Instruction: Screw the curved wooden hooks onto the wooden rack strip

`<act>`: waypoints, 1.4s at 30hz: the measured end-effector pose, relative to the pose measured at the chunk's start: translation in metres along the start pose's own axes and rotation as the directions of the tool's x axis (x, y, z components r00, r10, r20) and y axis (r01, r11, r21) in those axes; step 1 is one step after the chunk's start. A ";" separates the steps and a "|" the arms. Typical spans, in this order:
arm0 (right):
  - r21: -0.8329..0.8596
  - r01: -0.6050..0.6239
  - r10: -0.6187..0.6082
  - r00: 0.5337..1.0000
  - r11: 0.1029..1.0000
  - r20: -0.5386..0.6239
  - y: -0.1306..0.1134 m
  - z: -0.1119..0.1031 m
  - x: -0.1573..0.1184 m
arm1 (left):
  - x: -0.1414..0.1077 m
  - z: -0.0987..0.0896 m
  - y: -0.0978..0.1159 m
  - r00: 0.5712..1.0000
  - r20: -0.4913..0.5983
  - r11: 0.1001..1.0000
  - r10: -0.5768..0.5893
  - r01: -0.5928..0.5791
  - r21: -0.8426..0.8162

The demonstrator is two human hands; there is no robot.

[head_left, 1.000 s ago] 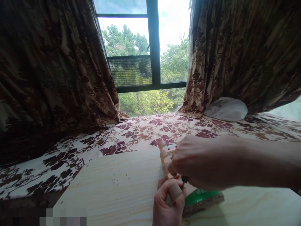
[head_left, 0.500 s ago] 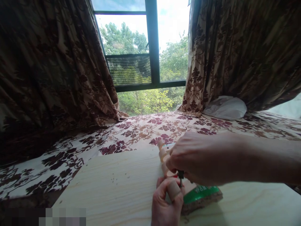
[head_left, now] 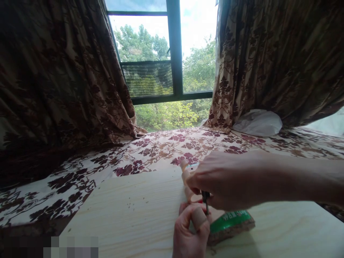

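Observation:
My right hand point(head_left: 215, 181) is closed on a small dark-handled tool point(head_left: 205, 197), whose thin metal shaft points down at the fingertips of my left hand. My left hand point(head_left: 190, 229) is closed low in the view, with a tan band round one finger; what its fingertips pinch is too small to make out. Under and beside both hands lies a packet point(head_left: 232, 222) with a green printed band and a brown lower edge. Pale, rounded tan pieces point(head_left: 185, 173) show along its left side, partly covered by my right hand.
A pale wooden board point(head_left: 129, 218) bears the packet and some small dark specks. Behind it spreads floral cloth point(head_left: 161, 147). A white plastic bag point(head_left: 258, 122) lies at the back right, by the patterned curtain point(head_left: 223, 93). A window point(head_left: 176, 53) stands behind.
My right hand has shifted slightly to the left, and the tool's handle has tilted a little. My left hand stays in nearly the same place.

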State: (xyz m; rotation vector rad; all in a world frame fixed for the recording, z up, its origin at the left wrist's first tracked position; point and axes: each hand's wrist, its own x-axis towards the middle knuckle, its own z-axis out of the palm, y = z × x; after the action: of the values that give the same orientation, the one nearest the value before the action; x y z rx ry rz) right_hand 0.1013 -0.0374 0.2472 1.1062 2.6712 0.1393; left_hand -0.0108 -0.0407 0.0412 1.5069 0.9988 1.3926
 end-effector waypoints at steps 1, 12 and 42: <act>-0.011 0.043 -0.043 0.999 0.999 -0.008 0.000 0.000 -0.001 | 0.000 0.000 0.000 1.000 0.001 1.000 0.000 0.000 -0.001; 0.079 -0.109 0.110 0.994 0.991 -0.015 0.005 0.002 0.006 | 0.000 0.001 -0.003 1.000 -0.016 1.000 -0.001 0.001 0.004; 0.072 -0.114 0.116 0.993 0.991 -0.023 0.001 0.004 -0.010 | 0.001 -0.003 0.001 0.998 0.062 1.000 -0.023 0.022 0.022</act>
State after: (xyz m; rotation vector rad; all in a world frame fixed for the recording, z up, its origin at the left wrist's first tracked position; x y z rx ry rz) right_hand 0.1101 -0.0434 0.2451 1.2892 2.6550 0.0811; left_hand -0.0140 -0.0403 0.0425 1.5411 0.9923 1.3146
